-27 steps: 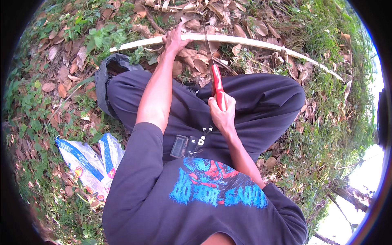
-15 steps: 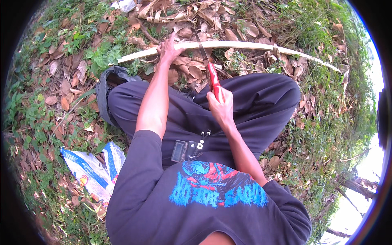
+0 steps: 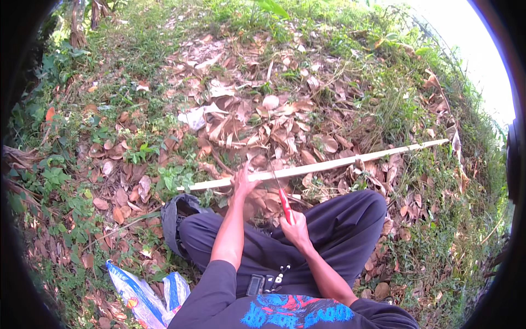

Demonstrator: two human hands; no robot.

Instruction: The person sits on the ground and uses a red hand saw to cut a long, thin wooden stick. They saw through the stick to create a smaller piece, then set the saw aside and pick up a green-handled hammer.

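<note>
1. Leaf-strewn ground (image 3: 192, 60) spreads all around.
2. 1 long pale strip (image 3: 323, 166) stretches crosswise beyond the person's folded legs (image 3: 342, 230).
3. 1 blue-and-white bag (image 3: 131, 288) lies at the person's left.
4. 1 red-handled saw (image 3: 285, 205) has its blade crossing the strip.
5. Right hand (image 3: 296, 230): fingers clenched around the handle.
6. Left hand (image 3: 244, 182): on the strip; whether its fingers grasp it, cannot tell.

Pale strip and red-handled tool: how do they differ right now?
The pale strip runs crosswise, while the red-handled tool points forward. The strip is far longer than the tool. The strip is all pale; the tool pairs a red handle with a thin dark blade. Both are narrow, crossing right of the left hand.
</note>
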